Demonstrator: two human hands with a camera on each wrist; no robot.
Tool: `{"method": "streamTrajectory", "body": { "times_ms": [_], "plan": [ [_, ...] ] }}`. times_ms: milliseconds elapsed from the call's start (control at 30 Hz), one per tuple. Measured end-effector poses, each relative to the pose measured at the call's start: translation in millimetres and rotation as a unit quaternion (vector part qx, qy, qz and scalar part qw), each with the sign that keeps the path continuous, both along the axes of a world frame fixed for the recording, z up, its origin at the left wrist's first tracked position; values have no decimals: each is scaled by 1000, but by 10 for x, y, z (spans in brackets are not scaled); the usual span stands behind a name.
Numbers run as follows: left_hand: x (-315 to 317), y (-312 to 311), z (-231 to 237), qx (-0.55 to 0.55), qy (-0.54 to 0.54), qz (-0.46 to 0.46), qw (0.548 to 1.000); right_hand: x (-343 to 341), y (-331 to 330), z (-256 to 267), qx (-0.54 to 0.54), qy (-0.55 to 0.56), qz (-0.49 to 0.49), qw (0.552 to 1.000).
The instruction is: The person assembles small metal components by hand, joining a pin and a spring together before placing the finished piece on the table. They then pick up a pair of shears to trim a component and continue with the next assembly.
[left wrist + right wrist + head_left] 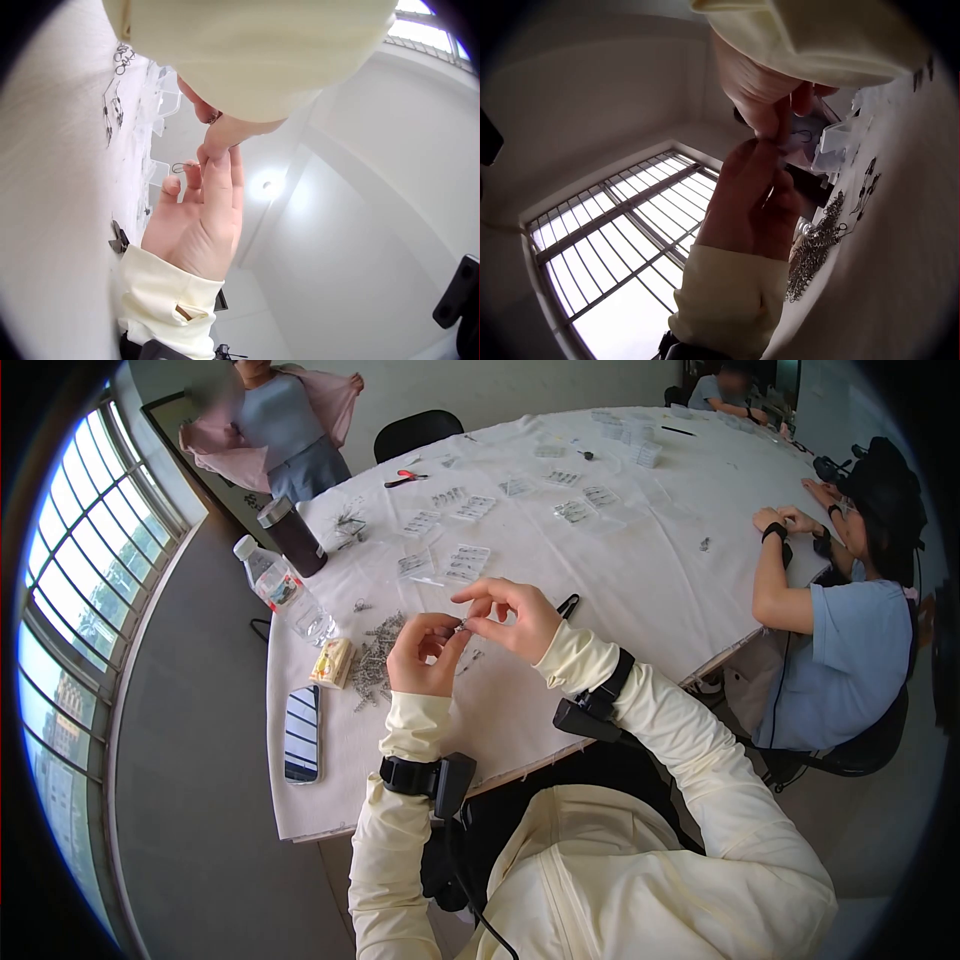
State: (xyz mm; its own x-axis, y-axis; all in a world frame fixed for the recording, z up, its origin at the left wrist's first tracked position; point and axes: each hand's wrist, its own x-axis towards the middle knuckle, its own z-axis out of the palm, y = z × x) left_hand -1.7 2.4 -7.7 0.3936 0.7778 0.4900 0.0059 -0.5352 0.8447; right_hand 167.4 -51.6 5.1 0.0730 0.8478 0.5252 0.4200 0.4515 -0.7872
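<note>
My left hand and right hand meet fingertip to fingertip over the near part of the table, each pinching a small metal wire piece. Its thin loop sticks out by the right fingers in the left wrist view; the rest is hidden between the fingertips. In the right wrist view, a dark curved end shows below the right hand. Left of and beneath the hands lies a heap of small metal wire pieces. A few darker ones lie separately on the cloth.
A phone, tissue pack, water bottle and dark tumbler line the left edge. Beyond my hands are clear compartment boxes and red-handled pliers. A black tool lies beside my right wrist. Other people are around the table.
</note>
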Motion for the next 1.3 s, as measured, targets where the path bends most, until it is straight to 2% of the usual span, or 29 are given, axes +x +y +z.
{"method": "streamTrajectory", "body": {
  "times_ms": [167,233,300,500,667,733,800,867,967,1033,1067,1133,1300],
  "plan": [
    [-7,-25,15,26,-6,-12,1000,26,41,-64,35,-32,12,999],
    [-14,-70,57,-6,-2,-35,999,26,29,-53,22,-25,14,999],
    [-22,-63,61,12,10,-22,1000,22,20,-45,10,-19,15,1000],
    [-14,-92,130,127,72,47,988,-1,44,-82,-70,54,26,996],
    [-8,-121,165,161,95,57,981,24,104,-178,-86,180,103,975],
    [22,-155,172,99,60,62,991,31,120,-195,-104,217,122,963],
    [28,-104,113,114,67,51,990,36,113,-170,-123,254,141,949],
    [27,-77,65,130,74,43,988,37,79,-102,-152,233,110,954],
    [18,-57,35,71,68,31,995,46,107,-142,-140,234,67,960],
    [1,-1,-8,-31,18,-32,999,18,141,-191,-117,224,82,964],
    [-11,16,-21,-31,18,-33,999,14,153,-212,-94,213,96,968],
    [-28,13,6,-119,-22,-93,988,15,138,-202,-89,194,92,973],
    [-43,26,12,-141,-6,-87,986,5,138,-197,-76,175,93,977]
  ]
}}
